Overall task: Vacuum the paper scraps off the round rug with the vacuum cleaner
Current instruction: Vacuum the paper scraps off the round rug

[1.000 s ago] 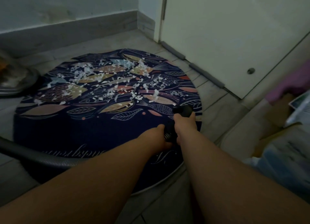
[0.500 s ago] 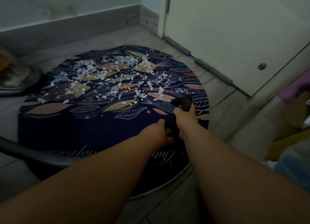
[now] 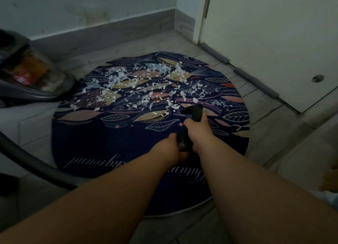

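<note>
Both hands (image 3: 184, 143) grip vacuum nozzle (image 3: 192, 114) over scrap-strewn round rug (image 3: 109, 134).

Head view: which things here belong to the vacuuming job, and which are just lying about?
Job: round rug, paper scraps, nozzle, hose, vacuum cleaner body, left hand and right hand, both gripping the nozzle.
Lying about: door, grey foam strips along its foot, skirting board.
</note>
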The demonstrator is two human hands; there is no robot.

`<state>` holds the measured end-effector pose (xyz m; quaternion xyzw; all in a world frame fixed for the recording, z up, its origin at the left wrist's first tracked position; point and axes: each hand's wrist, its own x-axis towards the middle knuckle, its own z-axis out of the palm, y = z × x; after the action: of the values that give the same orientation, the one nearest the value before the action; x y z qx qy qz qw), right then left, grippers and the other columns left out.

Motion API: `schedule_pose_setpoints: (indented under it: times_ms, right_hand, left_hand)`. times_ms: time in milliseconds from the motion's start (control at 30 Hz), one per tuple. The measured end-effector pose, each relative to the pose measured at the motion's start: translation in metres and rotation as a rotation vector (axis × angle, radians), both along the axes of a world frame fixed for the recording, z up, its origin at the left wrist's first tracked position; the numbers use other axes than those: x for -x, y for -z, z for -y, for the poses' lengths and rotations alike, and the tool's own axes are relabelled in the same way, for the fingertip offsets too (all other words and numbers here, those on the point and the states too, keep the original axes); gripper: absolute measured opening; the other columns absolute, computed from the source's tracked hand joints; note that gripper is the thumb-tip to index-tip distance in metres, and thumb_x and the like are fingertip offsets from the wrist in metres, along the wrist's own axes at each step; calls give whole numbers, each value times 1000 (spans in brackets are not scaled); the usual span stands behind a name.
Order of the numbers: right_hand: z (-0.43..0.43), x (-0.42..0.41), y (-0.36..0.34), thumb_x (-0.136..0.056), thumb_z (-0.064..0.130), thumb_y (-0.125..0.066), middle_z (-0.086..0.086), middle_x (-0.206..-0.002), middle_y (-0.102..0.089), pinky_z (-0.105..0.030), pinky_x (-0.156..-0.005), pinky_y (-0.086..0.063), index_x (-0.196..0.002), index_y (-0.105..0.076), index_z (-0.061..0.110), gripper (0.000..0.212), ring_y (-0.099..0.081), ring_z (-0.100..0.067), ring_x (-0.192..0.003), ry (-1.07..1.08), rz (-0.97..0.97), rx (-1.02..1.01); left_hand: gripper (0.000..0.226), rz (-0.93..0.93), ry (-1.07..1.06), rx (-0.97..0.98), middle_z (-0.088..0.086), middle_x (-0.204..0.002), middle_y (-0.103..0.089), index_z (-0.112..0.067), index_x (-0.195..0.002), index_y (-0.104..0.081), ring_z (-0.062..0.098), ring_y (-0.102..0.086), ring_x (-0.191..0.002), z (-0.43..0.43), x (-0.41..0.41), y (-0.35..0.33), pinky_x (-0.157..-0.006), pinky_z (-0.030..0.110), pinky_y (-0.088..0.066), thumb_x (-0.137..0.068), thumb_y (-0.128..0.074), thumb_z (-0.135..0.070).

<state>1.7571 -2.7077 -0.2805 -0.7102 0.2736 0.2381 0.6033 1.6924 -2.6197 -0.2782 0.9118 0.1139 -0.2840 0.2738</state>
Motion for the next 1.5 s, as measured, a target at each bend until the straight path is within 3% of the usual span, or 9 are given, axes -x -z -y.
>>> schedule_pose_setpoints:
  times_ms: [133, 333, 533, 633, 733, 833, 1067, 1267, 1500]
  right_hand:
    - [-12, 4, -4, -94, 22, -58, -10, -137, -49, -53, -90, -54, -156, -11, 45, 81, -56, -30, -92, -53, -2, 1]
    - [-29, 8, -6, -95, 25, -58, -12, -142, -47, -56, -93, -53, -157, -6, 45, 83, -57, -37, -108, -105, -25, -30]
    - [-51, 15, -1, -95, 24, -59, -8, -148, -40, -51, -95, -52, -156, -6, 46, 83, -55, -34, -111, -187, -46, -52]
    - [-63, 16, 4, -96, 23, -58, -9, -134, -51, -47, -86, -54, -156, -11, 44, 80, -58, -31, -100, -194, -37, -82]
    - [-69, 15, 5, -98, 21, -56, -6, -119, -49, -43, -80, -51, -157, -8, 41, 79, -56, -27, -92, -207, -27, -96]
    - [-74, 14, 3, -98, 21, -56, -7, -121, -51, -44, -79, -51, -157, -10, 41, 77, -56, -26, -90, -213, -27, -88]
    - [-74, -1, -10, -92, 33, -59, -16, -142, -45, -57, -93, -52, -155, -4, 42, 84, -57, -38, -107, -255, -58, 76]
    - [-62, -43, -3, -75, 41, -64, -17, -125, -58, -59, -85, -54, -149, -23, 30, 86, -62, -41, -101, -300, -46, 206]
    - [-24, -26, -45, -90, 33, -64, -16, -128, -55, -48, -83, -54, -155, -18, 31, 80, -59, -34, -91, -198, 96, 136]
  left_hand:
    - [59, -5, -19, -14, 10, -118, -56, -13, -130, -33, 24, -57, -103, -10, 7, -5, -76, 31, -44, -87, -61, -43]
    - [59, -4, -56, -29, 11, -120, -56, -12, -128, -35, 26, -57, -106, -24, 17, -13, -78, 32, -43, -86, -62, -43]
    - [58, -13, -112, -51, 10, -119, -56, -12, -127, -35, 24, -56, -104, -45, 30, -12, -76, 30, -42, -86, -62, -43]
    - [60, -11, -139, -59, 9, -118, -56, -14, -127, -35, 23, -56, -102, -56, 34, -10, -75, 30, -43, -85, -63, -45]
    - [59, 3, -155, -60, 10, -119, -56, -13, -127, -36, 24, -57, -104, -63, 35, -9, -75, 29, -41, -85, -63, -44]
    - [59, 8, -164, -56, 10, -119, -56, -12, -127, -36, 25, -56, -106, -66, 33, -9, -76, 30, -40, -85, -63, -44]
    - [62, 6, -145, -3, 10, -122, -55, -11, -130, -35, 25, -56, -108, -59, 21, -19, -78, 30, -43, -86, -63, -45]
    - [64, 67, -148, 115, 10, -124, -56, -13, -133, -36, 27, -59, -106, -50, 3, -40, -84, 33, -49, -84, -66, -42]
    - [68, 103, -59, 107, 12, -129, -52, -11, -138, -31, 28, -54, -114, -23, -6, -53, -89, 34, -45, -87, -64, -40]
